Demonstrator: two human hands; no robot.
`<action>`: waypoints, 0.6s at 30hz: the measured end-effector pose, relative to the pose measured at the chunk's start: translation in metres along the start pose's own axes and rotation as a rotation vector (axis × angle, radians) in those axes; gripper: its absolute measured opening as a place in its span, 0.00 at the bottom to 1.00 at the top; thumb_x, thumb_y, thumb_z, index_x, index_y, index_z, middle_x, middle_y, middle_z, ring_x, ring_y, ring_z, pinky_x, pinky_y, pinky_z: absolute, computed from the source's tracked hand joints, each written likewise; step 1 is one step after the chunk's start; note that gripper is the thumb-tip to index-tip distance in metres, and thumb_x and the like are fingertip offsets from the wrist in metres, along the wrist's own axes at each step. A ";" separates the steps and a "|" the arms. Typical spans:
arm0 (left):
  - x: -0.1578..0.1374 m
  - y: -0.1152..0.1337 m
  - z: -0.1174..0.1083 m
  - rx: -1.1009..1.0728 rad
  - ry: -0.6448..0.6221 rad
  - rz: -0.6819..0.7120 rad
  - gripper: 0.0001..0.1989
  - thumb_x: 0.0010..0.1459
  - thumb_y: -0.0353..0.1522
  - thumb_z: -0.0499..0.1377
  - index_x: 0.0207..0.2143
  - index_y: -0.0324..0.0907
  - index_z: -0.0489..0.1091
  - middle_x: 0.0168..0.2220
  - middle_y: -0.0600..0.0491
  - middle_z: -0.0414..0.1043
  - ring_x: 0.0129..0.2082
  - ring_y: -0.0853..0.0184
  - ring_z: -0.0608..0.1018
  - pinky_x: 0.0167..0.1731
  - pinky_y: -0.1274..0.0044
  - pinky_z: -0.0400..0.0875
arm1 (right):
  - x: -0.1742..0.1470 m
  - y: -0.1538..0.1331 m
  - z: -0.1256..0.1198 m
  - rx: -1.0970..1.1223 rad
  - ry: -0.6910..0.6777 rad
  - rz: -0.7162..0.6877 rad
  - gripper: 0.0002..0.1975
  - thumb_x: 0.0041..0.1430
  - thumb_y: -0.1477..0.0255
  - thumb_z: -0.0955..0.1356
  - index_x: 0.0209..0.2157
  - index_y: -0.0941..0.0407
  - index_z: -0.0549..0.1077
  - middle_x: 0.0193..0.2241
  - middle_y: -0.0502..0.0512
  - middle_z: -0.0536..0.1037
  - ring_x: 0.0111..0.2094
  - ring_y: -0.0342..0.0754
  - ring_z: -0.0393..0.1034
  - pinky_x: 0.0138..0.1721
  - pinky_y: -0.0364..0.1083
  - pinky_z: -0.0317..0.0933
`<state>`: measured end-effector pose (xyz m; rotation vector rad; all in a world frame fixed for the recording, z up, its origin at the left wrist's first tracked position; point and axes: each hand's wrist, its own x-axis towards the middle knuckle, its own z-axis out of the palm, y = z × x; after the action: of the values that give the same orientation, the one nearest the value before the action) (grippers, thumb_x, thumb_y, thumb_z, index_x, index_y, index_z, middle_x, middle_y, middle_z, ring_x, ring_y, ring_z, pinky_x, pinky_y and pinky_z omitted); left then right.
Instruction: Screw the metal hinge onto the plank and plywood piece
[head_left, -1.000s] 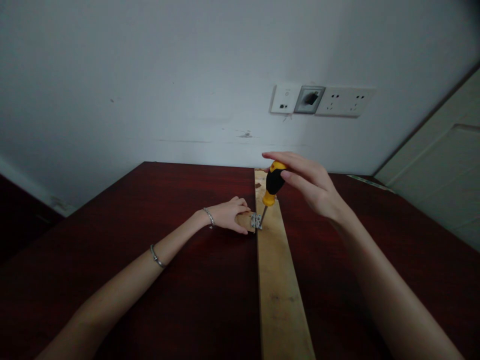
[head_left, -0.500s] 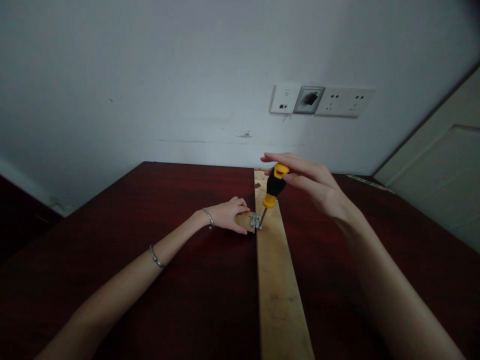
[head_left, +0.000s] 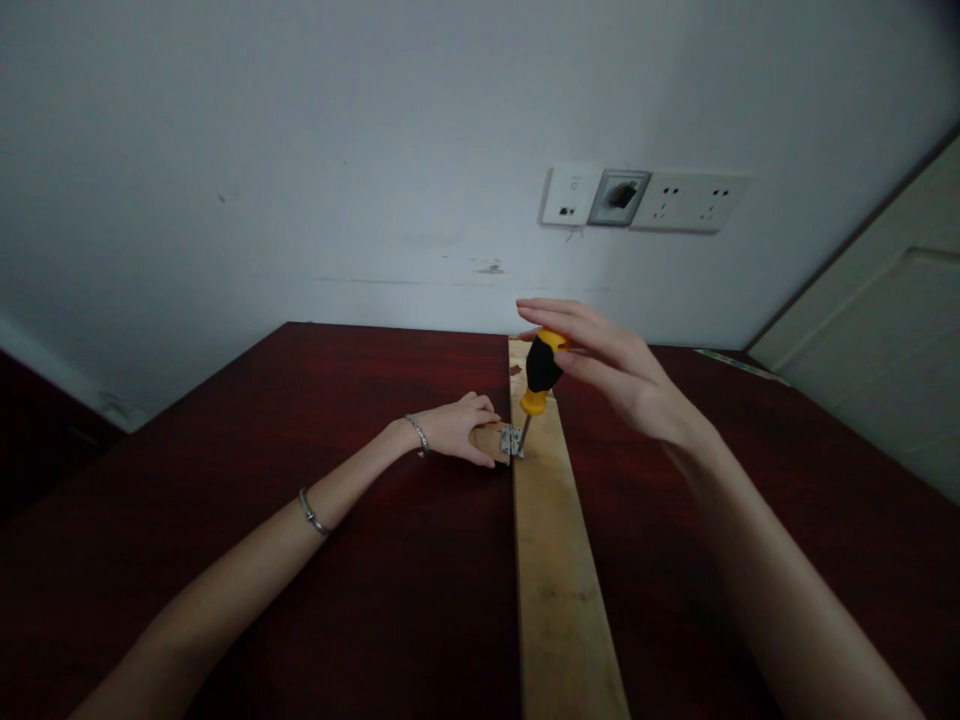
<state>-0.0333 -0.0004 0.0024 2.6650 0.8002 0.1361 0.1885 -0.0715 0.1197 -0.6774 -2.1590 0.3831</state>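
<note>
Our left hand point(head_left: 454, 430) grips small wood block point(head_left: 486, 442) beside plank point(head_left: 559, 545); metal hinge point(head_left: 508, 440) lies across both; our right hand point(head_left: 626, 372) holds screwdriver point(head_left: 543, 366) by thumb and fingers, tilted, tip at hinge; we judge tip may slip if tilt grows, hinge may shift if block is pressed weakly

Yellow-and-black screwdriver point(head_left: 535, 399) is tilting near mid-frame, handle up and slightly right, its tip pointing down at the right side of a small silver hinge point(head_left: 512, 441). Hinge is bridging 2 bits of wood: a stubby block point(head_left: 487, 443) is lying on the left, a long, blotchy plank point(head_left: 562, 550) is running to the bottom edge.
</note>
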 end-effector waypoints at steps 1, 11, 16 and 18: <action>0.000 0.000 0.000 -0.001 -0.003 -0.001 0.32 0.47 0.46 0.65 0.51 0.39 0.66 0.48 0.47 0.62 0.48 0.59 0.64 0.51 0.70 0.62 | 0.000 -0.001 -0.001 0.023 0.002 0.001 0.20 0.63 0.73 0.61 0.55 0.45 0.67 0.56 0.51 0.68 0.57 0.50 0.61 0.56 0.54 0.57; 0.000 -0.001 0.001 0.019 0.012 -0.001 0.33 0.46 0.46 0.65 0.52 0.39 0.66 0.48 0.47 0.62 0.48 0.59 0.64 0.52 0.70 0.61 | 0.005 0.010 0.008 -0.057 0.198 -0.070 0.13 0.49 0.69 0.73 0.39 0.52 0.76 0.37 0.53 0.76 0.40 0.48 0.70 0.43 0.49 0.65; 0.000 -0.001 0.000 0.003 0.004 0.002 0.33 0.47 0.46 0.64 0.52 0.39 0.66 0.47 0.47 0.63 0.47 0.60 0.64 0.51 0.71 0.61 | 0.000 0.006 0.002 0.033 0.063 0.028 0.20 0.59 0.73 0.66 0.53 0.48 0.69 0.52 0.53 0.72 0.52 0.50 0.66 0.53 0.53 0.60; 0.000 0.000 -0.001 0.007 -0.001 0.002 0.33 0.47 0.46 0.64 0.52 0.39 0.66 0.47 0.47 0.63 0.47 0.59 0.64 0.51 0.71 0.61 | -0.002 0.004 -0.001 0.096 0.022 0.057 0.21 0.61 0.75 0.63 0.55 0.46 0.67 0.52 0.51 0.72 0.52 0.49 0.65 0.53 0.53 0.60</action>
<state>-0.0333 -0.0004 0.0030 2.6717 0.7992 0.1322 0.1916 -0.0692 0.1177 -0.6867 -2.0894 0.5038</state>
